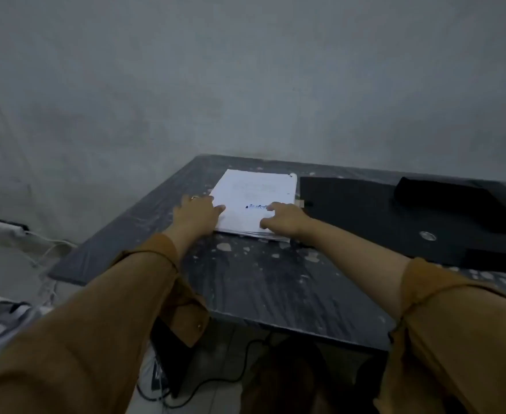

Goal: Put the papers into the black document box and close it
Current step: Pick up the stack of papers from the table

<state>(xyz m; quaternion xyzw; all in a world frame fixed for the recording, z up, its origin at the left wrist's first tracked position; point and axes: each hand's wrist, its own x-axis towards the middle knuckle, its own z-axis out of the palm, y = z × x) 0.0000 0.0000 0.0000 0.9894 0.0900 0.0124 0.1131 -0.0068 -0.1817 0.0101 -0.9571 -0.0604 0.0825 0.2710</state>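
A stack of white papers (253, 192) lies flat on the dark table, blue writing near its front. My left hand (198, 215) rests on the stack's left edge, fingers spread across the paper. My right hand (284, 219) touches the front right part of the stack, fingers curled down onto the top sheet. Neither hand has lifted the papers. Directly right of the stack lies the black document box (380, 216), opened flat, with a round metal snap (428, 236) on its panel and a raised black flap (461, 201) at the far right.
The dark, paint-spattered table (275, 279) stands against a grey wall. To the left, on the floor, are a white power strip (6, 228) with cables and a shoe (3, 321). A black device (172, 354) with a cord sits under the table.
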